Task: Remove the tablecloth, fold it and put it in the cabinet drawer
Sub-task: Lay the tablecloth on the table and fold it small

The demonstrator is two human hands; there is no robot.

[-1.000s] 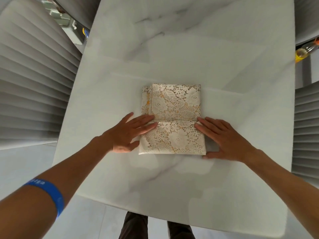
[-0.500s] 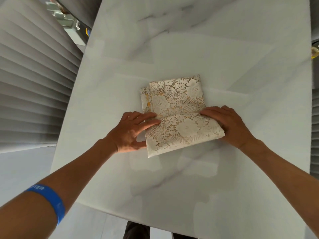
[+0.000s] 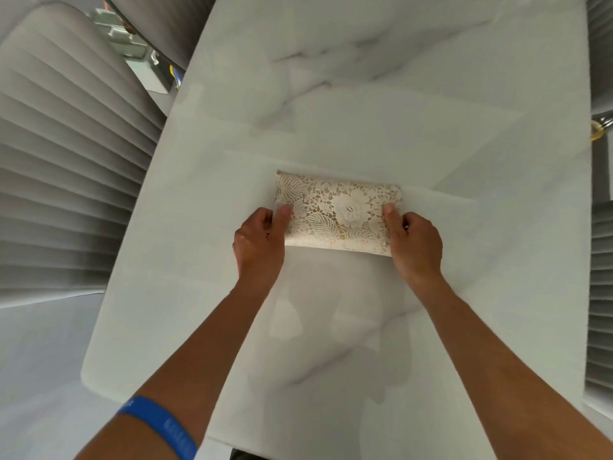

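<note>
Left hand and right hand pinch the ends of the folded tablecloth, lying mid-counter; folding looks complete, so next comes lifting it level and finding the unseen drawer

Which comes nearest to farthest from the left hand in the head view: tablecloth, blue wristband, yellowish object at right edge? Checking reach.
1. Folded tablecloth, gripped by the left hand.
2. Blue wristband, down the left forearm.
3. Yellowish object, beyond the table's right edge.

Both arms reach forward; left hand and right hand each pinch the folded tablecloth, thumbs on top.
</note>
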